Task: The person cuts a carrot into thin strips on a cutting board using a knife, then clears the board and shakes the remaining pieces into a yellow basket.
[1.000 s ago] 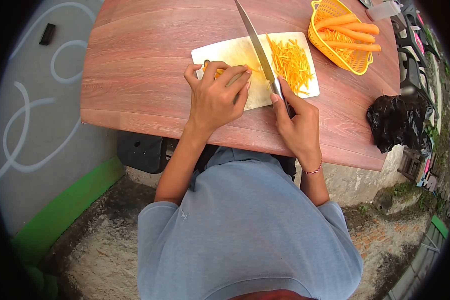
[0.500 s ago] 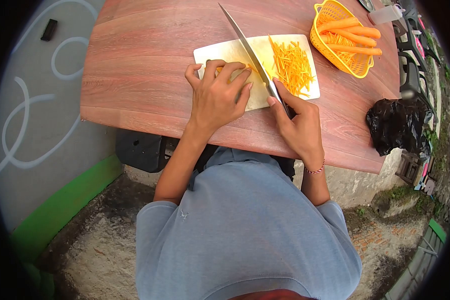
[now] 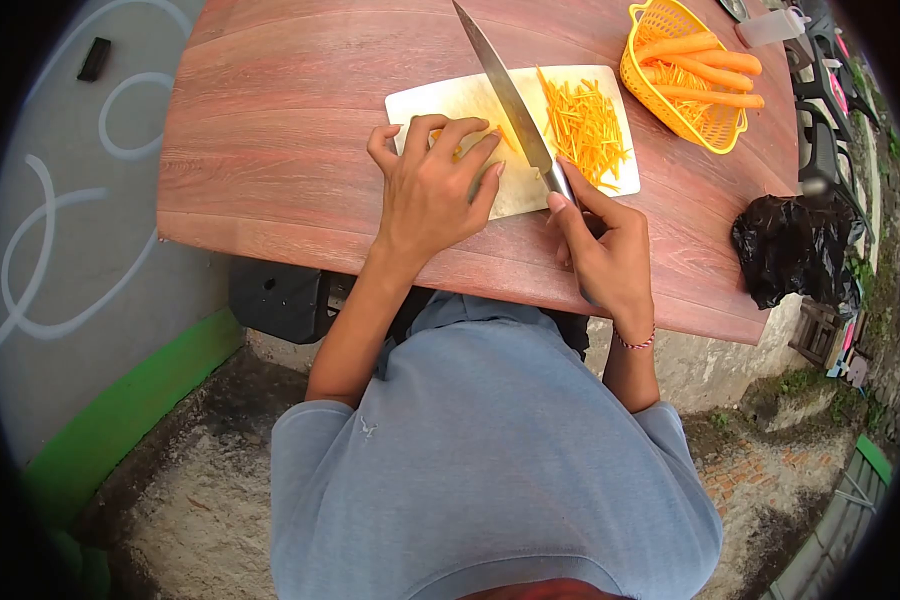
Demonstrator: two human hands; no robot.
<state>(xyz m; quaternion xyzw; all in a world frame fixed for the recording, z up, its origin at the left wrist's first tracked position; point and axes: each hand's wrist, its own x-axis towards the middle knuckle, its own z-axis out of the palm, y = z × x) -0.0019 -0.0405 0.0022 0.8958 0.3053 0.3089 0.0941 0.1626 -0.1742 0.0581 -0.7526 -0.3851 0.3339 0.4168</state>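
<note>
Nearest is the person's faded blue short-sleeved shirt (image 3: 490,440), with a small light mark on its chest, and ahead of it the rounded near edge of a reddish wood-grained table (image 3: 280,150). A black seat with a small hole (image 3: 278,300) shows partly under that edge, to the left. The right hand (image 3: 610,245), with a thin red-and-white bracelet (image 3: 637,341) at its wrist, has its fingers closed around the handle end of a long steel kitchen knife (image 3: 515,100). The left hand (image 3: 425,190) rests over the left part of a white rectangular cutting board (image 3: 430,105), its fingers spread and bent above bits of orange carrot (image 3: 457,152); whether they grip them cannot be told. The blade slants across the board, away and to the left, its tip reaching past the far edge; contact with the surface is unclear. To the right of the blade, on the board, lies a loose heap of thin orange carrot strips (image 3: 585,130). Beyond, to the right, a yellow perforated plastic basket (image 3: 715,132) holds thick peeled carrots (image 3: 710,99) upon more strips. Farther still, near the table's far right edge, is a translucent plastic squeeze bottle (image 3: 768,30), with dark chairs (image 3: 822,140) beyond the table.
</note>
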